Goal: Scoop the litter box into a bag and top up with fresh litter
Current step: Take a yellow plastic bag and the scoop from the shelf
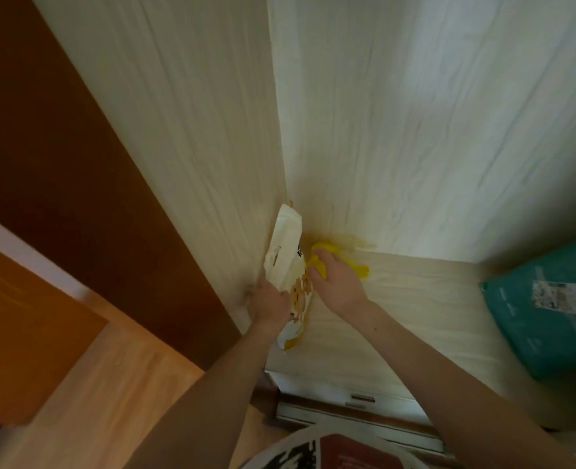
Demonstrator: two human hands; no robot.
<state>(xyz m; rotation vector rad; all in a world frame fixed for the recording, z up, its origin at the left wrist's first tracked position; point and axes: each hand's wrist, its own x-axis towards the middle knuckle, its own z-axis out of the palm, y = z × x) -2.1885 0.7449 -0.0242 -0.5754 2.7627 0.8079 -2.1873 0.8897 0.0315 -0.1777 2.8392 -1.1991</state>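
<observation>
Gripping white-and-yellow litter bag point(286, 255) at 9 o'clock with left hand point(268, 304); right hand point(339, 282), 3 o'clock, curled around yellow scoop point(347, 262).

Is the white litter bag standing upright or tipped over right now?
Tipped. The litter bag leans steeply toward the wall corner, held by the left hand; the right hand touches a yellow thing beside it.

Two hands point(269, 304) point(339, 282), one litter bag point(288, 262), one teal package point(550, 309)
</observation>
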